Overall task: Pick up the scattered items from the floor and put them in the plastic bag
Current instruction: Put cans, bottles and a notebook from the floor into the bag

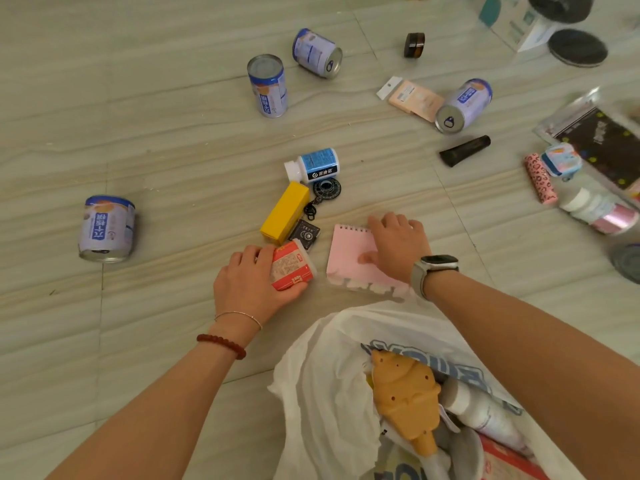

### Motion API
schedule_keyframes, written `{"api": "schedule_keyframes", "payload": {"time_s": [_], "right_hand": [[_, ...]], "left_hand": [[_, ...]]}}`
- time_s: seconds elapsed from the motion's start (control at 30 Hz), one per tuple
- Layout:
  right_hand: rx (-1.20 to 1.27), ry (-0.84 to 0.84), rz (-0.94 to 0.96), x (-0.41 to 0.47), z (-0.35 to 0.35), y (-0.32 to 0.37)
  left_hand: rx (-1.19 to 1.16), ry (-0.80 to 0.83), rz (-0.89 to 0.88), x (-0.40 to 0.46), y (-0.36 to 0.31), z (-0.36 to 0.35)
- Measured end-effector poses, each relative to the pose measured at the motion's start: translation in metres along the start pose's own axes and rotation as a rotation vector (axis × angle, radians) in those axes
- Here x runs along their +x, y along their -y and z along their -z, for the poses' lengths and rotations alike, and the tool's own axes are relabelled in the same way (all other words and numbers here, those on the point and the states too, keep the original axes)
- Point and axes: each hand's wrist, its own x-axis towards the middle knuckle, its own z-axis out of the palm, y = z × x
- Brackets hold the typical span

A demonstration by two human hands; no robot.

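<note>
Pale tiled floor [156,150] with wavy grain, littered with small goods. Nearest, an open white plastic bag [322,393] already holds a tan toy [405,393] and a white bottle [481,410]. Just past its mouth, both forearms reach forward, palms down. The left hand [249,285] has its fingers curled round a red-and-white pack [292,266]. The right hand [398,244], a watch [434,268] on its wrist, rests on a pink notepad [353,256], thumb on the page and fingers bent over the far edge. Beyond lie a yellow box [285,213], a blue bottle [313,166], a black tube [464,150], then blue cans [268,86] well apart
</note>
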Motion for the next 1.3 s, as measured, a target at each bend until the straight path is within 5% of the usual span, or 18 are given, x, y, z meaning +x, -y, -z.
{"api": "schedule_keyframes", "payload": {"time_s": [0.1, 0.33, 0.47, 0.6, 0.77, 1.0, 1.13, 1.3], "right_hand": [[0.078, -0.008, -0.076, -0.012, 0.002, 0.004], [0.401, -0.461, -0.074, -0.062, 0.032, 0.006], [0.768, -0.600, -0.156, -0.098, 0.056, -0.006], [0.992, -0.616, -0.211, -0.137, 0.078, -0.022], [0.999, -0.534, -0.210, -0.186, 0.077, -0.041], [0.944, -0.412, -0.174, -0.250, 0.047, -0.059], [0.931, -0.321, -0.175, -0.274, 0.031, -0.062], [0.840, -0.151, -0.112, -0.290, 0.015, -0.054]], "left_hand": [[0.008, 0.021, 0.010, -0.001, -0.002, 0.000], [-0.155, 0.248, 0.037, 0.005, 0.004, 0.024], [-0.579, 0.020, 0.133, -0.010, -0.008, 0.055], [-0.747, -0.136, 0.135, -0.032, -0.039, 0.100], [-0.796, -0.018, 0.058, -0.076, -0.093, 0.120], [-0.318, 0.498, -0.132, -0.178, -0.132, 0.056], [0.030, 0.475, -0.208, -0.204, -0.123, 0.024], [0.174, 0.324, -0.159, -0.192, -0.108, 0.019]]}}
